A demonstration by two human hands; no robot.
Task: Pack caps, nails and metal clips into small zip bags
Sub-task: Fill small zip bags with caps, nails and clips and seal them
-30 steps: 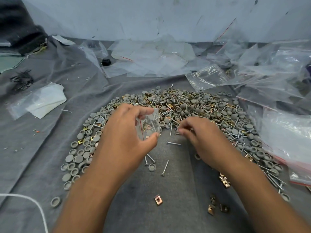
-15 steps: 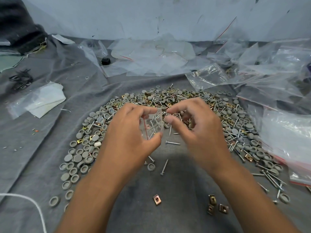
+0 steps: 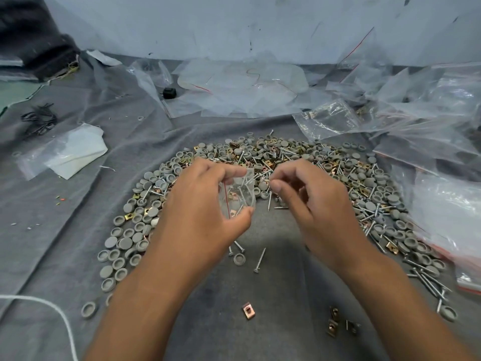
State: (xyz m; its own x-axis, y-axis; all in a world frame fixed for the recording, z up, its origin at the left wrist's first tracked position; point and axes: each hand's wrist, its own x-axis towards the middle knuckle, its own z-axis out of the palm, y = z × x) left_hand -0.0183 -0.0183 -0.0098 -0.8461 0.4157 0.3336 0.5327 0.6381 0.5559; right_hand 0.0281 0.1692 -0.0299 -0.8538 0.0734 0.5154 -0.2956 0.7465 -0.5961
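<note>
My left hand (image 3: 203,212) grips a small clear zip bag (image 3: 238,195) with a red seal line, held above the grey cloth. Nails and a brass clip lie inside it, and the nail ends stick out of its mouth on the right. My right hand (image 3: 309,204) is just right of the mouth, fingers curled, thumb and forefinger pinching the nail ends there. Behind both hands a curved heap (image 3: 307,162) of grey caps, silver nails and brass metal clips spreads over the cloth.
Loose nails (image 3: 259,260), a cap (image 3: 239,258) and clips (image 3: 247,310) lie near me. Empty and filled clear bags (image 3: 421,121) are piled at the back and right. A bag with white paper (image 3: 70,152) lies at the left, a white cord (image 3: 39,306) at the lower left.
My right hand picked nails from the heap, rose and moved left to the bag's mouth. Nails now show inside the bag. My left hand lifted the bag slightly.
</note>
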